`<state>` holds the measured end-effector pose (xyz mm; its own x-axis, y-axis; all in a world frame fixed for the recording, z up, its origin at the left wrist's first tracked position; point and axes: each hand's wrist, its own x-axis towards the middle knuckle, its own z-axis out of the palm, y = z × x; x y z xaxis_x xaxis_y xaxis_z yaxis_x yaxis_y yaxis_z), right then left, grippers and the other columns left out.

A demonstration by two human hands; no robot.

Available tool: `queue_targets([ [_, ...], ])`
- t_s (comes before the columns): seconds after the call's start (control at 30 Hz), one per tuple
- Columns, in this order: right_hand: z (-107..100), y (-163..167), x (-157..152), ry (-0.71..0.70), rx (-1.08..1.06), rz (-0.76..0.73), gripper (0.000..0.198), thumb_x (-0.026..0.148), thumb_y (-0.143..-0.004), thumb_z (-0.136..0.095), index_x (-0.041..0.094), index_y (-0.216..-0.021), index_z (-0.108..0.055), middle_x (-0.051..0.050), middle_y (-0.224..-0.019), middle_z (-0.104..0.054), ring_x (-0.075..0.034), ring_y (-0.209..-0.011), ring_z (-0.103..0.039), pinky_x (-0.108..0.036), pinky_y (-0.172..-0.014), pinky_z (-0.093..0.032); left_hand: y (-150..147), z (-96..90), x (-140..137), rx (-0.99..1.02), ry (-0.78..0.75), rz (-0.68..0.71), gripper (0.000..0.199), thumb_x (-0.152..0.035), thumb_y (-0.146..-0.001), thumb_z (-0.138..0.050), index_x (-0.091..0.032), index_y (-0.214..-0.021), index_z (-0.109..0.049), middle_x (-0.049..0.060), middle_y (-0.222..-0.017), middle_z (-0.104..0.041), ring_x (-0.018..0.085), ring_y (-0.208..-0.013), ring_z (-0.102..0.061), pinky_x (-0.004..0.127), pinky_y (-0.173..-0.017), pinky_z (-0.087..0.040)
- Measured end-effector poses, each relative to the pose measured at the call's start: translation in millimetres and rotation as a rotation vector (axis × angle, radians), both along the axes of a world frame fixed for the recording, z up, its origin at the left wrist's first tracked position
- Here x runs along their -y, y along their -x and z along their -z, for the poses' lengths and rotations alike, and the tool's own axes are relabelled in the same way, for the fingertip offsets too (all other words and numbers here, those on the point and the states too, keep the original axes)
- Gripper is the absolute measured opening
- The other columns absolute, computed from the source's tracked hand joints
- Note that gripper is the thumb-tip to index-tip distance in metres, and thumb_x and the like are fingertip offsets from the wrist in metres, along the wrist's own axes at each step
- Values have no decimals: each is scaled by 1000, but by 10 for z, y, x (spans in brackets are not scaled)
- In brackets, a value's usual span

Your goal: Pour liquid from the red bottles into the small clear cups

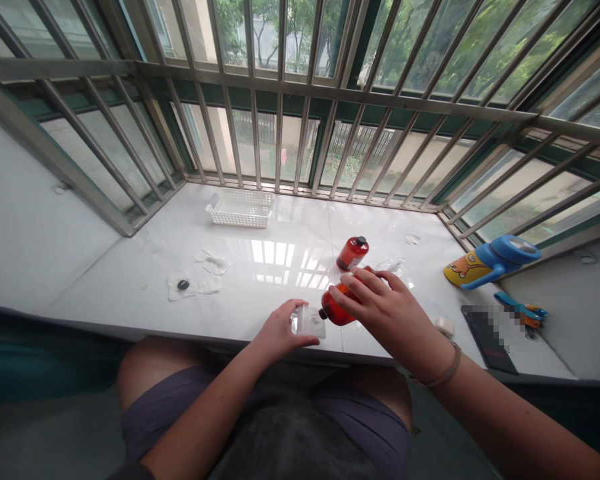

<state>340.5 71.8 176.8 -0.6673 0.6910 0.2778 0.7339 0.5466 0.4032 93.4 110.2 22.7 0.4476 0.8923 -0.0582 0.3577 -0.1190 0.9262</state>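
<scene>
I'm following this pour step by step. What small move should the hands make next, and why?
Probably tip the orange bottle a little further. The right hand holds it tilted, neck down toward the small clear container that the left hand steadies on the white sill. Whether liquid is flowing cannot be seen.

Basket: a white slotted plastic basket point(241, 208) at the far edge of the white sill point(130, 280), just before the window bars point(280, 120).
Second bottle: an upright red bottle point(353, 253) with a dark cap, mid-sill.
Scraps: pale film-like scraps point(211, 261) on the left, one bearing a small dark disc point(183, 285) (what it is cannot be told).
Right end: a blue and yellow item point(490, 261), a dark flat slab point(490, 337), and small blue tools point(523, 310) beside it.
</scene>
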Motion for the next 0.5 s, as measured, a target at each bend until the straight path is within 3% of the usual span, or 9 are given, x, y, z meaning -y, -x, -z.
queue_targets([
  [0.5, -12, 45, -3, 6, 2, -14, 38, 10, -98, -65, 26, -132, -67, -7, -133, -73, -32, -129, -60, -49, -104, -39, -15, -14, 10, 32, 11, 1, 75, -41, -61, -101, -29, -127, -67, 5, -127, -73, 30, -115, -70, 40, -97, -59],
])
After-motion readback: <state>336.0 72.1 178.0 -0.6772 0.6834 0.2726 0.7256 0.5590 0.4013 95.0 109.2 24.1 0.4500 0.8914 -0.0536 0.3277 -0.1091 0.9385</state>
